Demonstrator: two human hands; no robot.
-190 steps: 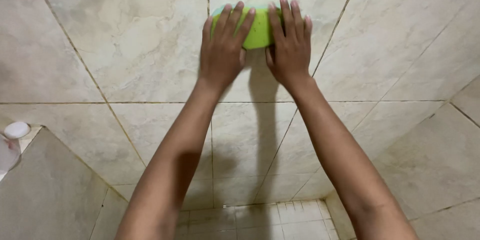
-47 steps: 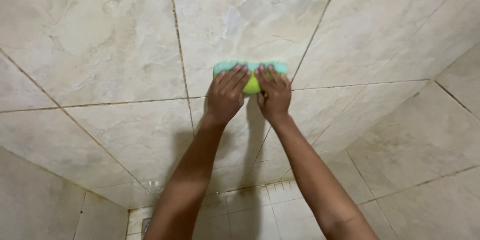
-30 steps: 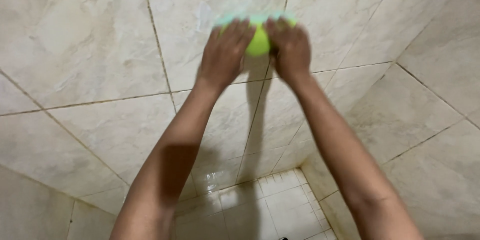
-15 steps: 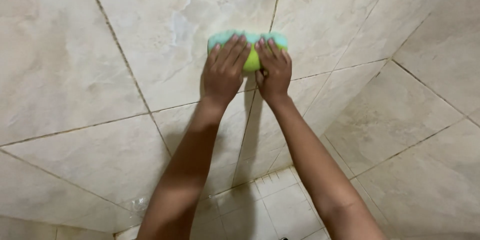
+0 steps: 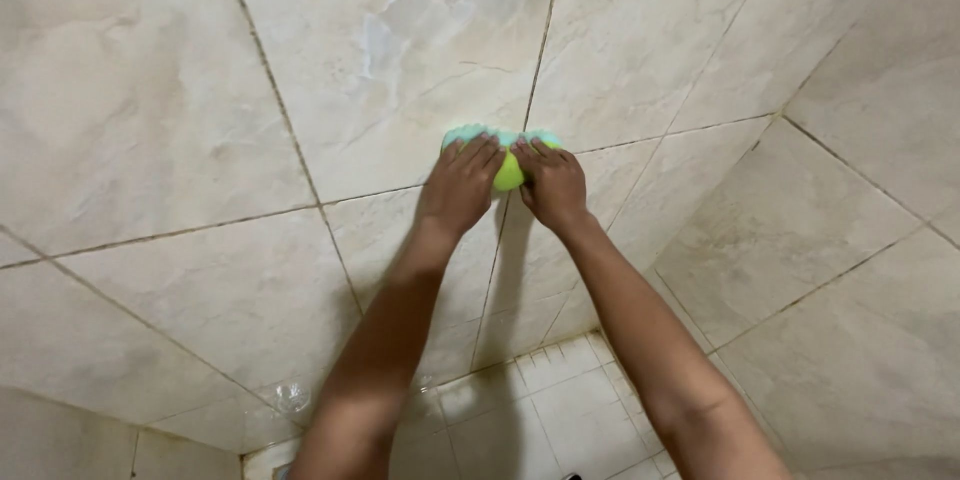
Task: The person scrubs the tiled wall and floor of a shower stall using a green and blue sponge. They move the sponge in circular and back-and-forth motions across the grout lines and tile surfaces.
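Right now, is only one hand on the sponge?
No, both the left hand and the right hand press the green sponge against the tiled wall.

Wall: large beige tiles with pale marbled veining, glossy, set in a grid that runs askew in this view. Grout lines: thin, dark, some stained brown. Side wall: same tile, meeting the first wall at a corner on the right. Floor: small square off-white tiles, wet-looking, with darker grout, seen at bottom centre. Foam patch: small cluster of bubbles low on the wall near the floor edge. Light: soft, even, from above and behind; dim shadows fall down the wall toward the floor.
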